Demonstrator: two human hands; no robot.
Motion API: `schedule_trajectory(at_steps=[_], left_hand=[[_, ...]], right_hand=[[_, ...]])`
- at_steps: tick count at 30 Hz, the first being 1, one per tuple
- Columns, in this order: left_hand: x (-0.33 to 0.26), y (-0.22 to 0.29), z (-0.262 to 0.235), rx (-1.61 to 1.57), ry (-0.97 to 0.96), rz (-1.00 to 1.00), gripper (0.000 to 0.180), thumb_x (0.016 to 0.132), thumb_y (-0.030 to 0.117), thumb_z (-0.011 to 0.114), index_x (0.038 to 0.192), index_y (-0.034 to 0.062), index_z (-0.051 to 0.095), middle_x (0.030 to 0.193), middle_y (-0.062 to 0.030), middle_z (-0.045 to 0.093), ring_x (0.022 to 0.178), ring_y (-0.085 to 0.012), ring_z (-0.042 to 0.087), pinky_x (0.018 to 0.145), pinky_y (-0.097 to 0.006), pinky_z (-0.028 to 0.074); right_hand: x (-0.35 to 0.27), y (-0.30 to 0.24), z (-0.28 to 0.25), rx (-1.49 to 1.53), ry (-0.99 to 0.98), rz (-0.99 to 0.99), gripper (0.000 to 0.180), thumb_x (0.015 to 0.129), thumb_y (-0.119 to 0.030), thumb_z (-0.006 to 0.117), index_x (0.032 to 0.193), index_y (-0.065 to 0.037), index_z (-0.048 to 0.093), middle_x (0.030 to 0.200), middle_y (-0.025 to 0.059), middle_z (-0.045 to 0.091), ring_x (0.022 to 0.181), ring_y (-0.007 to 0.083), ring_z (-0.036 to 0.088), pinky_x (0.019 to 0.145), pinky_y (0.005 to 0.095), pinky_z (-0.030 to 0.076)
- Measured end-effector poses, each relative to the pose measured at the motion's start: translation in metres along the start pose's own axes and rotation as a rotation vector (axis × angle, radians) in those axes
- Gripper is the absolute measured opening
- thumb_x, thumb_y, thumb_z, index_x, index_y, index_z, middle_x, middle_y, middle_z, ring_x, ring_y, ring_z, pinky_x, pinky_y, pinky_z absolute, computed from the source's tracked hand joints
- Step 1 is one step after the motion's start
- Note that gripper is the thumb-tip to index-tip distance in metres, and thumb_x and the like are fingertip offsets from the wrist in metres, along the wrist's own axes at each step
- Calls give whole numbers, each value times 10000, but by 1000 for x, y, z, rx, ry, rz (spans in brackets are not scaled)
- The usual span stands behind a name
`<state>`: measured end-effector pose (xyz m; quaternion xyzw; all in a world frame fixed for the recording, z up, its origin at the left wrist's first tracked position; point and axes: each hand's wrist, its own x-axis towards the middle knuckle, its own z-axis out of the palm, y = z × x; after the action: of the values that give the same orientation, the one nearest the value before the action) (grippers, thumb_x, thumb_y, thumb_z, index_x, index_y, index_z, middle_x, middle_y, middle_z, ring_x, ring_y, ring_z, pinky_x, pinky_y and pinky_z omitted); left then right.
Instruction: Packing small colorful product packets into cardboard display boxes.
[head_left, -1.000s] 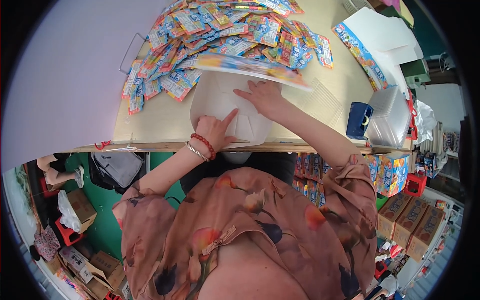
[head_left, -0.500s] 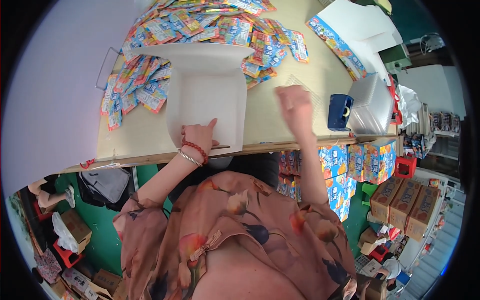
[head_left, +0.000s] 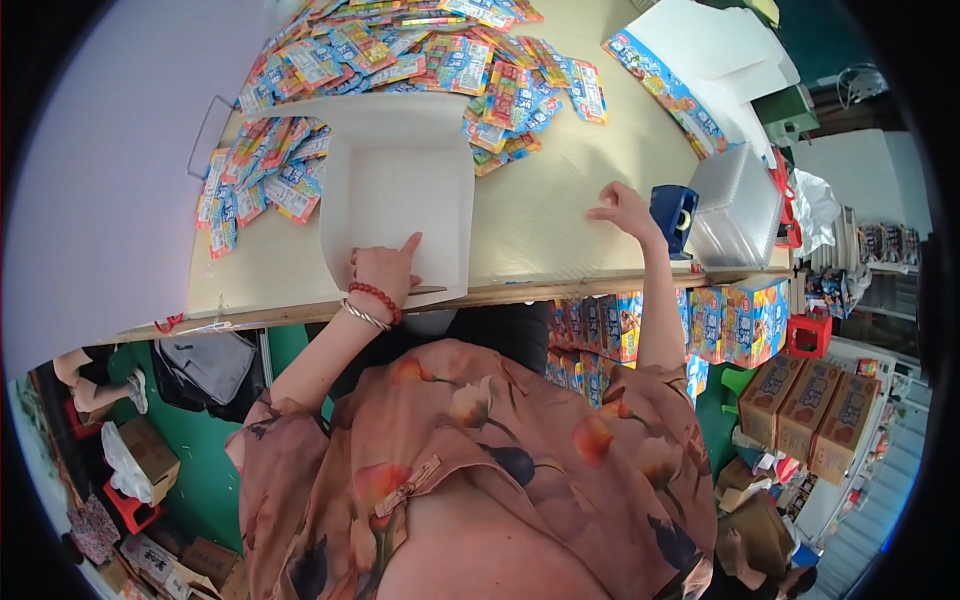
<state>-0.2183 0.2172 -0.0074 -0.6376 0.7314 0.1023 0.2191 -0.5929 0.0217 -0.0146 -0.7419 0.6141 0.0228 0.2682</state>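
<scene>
An open white cardboard box (head_left: pixel 398 195) lies near the table's front edge, its far flap raised. My left hand (head_left: pixel 385 272), wearing a red bead bracelet and a silvery bangle, is at the box's near side. Its fingers curl there and one digit sticks out over the inside; the fingertips are partly hidden. My right hand (head_left: pixel 628 213) hovers over the table to the right, fingers apart, holding nothing. Just beside it stands a blue tape dispenser (head_left: pixel 674 220). A faint clear ribbed plastic piece (head_left: pixel 548 232) seems to lie on the tabletop left of that hand.
Colourful snack sachets (head_left: pixel 400 62) are heaped behind and left of the box. Stacked clear plastic trays (head_left: pixel 738 208) stand at the table's right end, below a printed white carton (head_left: pixel 690 65). Blue printed boxes (head_left: pixel 755 322) are stacked beneath the table edge (head_left: pixel 540 292).
My right hand has moved to the right and slightly down, towards the tape dispenser, and its fingers have spread. My left hand stays at the box, which appears slightly further left.
</scene>
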Motion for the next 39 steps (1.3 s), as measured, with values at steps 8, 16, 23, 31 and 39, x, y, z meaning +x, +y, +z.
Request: schedule_trajectory(at_steps=[8,16,23,31,39], left_hand=[[-12,-25,-26,-166,41,20,667,857,482,598,1417,183,394,745,-44,665,717,-236,665,614,-379,486],[-51,-44,-69,-1475,843,150,502,997,421,397,1341,68,492,1183,-149,640,952,-238,645,822,-356,501],[-76,-65,-59,-1662,929,-203,424,1001,305,447,1315,27,508,1128,-179,650,983,-233,644,898,-353,481],[-61,-45,-16,-656,1068,-332,804,820,148,676,1477,54,222,1174,-233,586,1049,-320,596,924,-392,454],[-57,-48,15,-1310,513,-308,596,891,195,371,1470,99,262,903,-280,616,828,-456,589,799,-482,459]], right_hand=[[-57,-27,-38,684,-52,-261,189,821,-67,712,839,-54,524,690,-35,478,677,65,472,593,219,384],[-111,-166,-100,792,202,-839,224,738,-1,749,923,-7,624,833,48,626,743,135,603,648,276,505],[-54,-280,-22,192,216,-981,210,812,-69,678,998,-29,590,812,134,648,775,297,630,687,352,494],[18,-271,84,-470,199,-861,403,795,-100,641,1176,-29,532,1042,126,586,1002,295,573,858,397,453],[-12,-273,72,-611,564,-893,560,779,-95,633,1315,-53,475,1119,108,533,1069,251,521,877,375,411]])
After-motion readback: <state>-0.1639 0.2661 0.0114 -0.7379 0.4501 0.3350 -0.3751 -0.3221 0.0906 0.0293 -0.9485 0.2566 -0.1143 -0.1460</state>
